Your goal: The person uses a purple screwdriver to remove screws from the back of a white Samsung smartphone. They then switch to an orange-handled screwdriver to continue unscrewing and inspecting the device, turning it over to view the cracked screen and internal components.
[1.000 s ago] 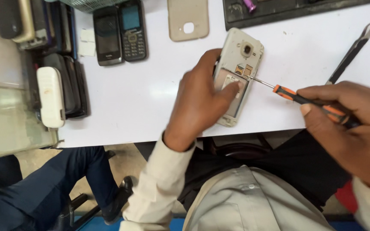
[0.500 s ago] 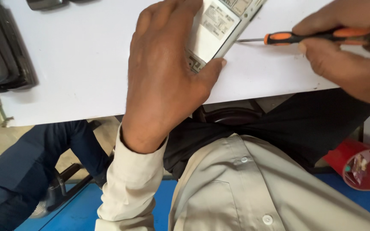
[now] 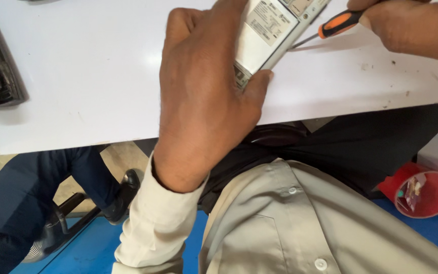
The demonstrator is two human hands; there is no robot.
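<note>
Looking down from the head view, we see our left hand [image 3: 204, 96] gripping an opened pale rectangular phone [image 3: 275, 28] on the white tabletop [image 3: 87, 76] at twelve o'clock; our right hand [image 3: 411, 25], at one o'clock, fingers closed round an orange-handled screwdriver [image 3: 330, 28], its tip beside the phone.

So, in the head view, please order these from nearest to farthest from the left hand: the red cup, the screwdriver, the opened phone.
1. Opened phone: gripped in the left hand.
2. Screwdriver: just right of the phone, held by the right hand.
3. Red cup: far lower right, below the table edge.
</note>
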